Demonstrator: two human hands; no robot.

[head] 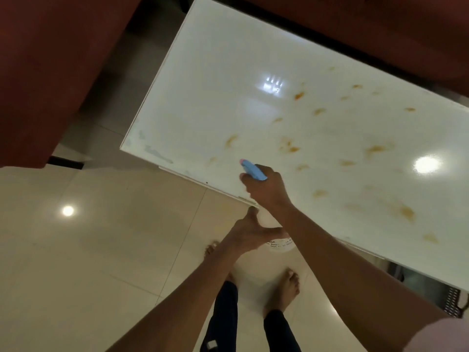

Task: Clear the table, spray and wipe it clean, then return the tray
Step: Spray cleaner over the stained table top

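The white table point(253, 59) fills most of my view, glossy, with orange-brown stains point(289, 146) scattered across the half nearer my right arm and two bright light reflections on its top. Dark red sofas point(38, 72) stand along its far sides. On the near side of the table lies the pale tiled floor point(88, 250), where my bare feet show below dark trouser legs.

My right hand point(266, 189) hangs over the table's near edge, fingers curled round the neck of the spray bottle point(253, 170); its blue head, tipped pink, points out over the tabletop towards the stains. My left hand point(250, 232) sits just off that same edge, below my right wrist, gripping the bottle's clear lower body, whose printed label peeks out beside my palm, thumb raised towards the table rim.
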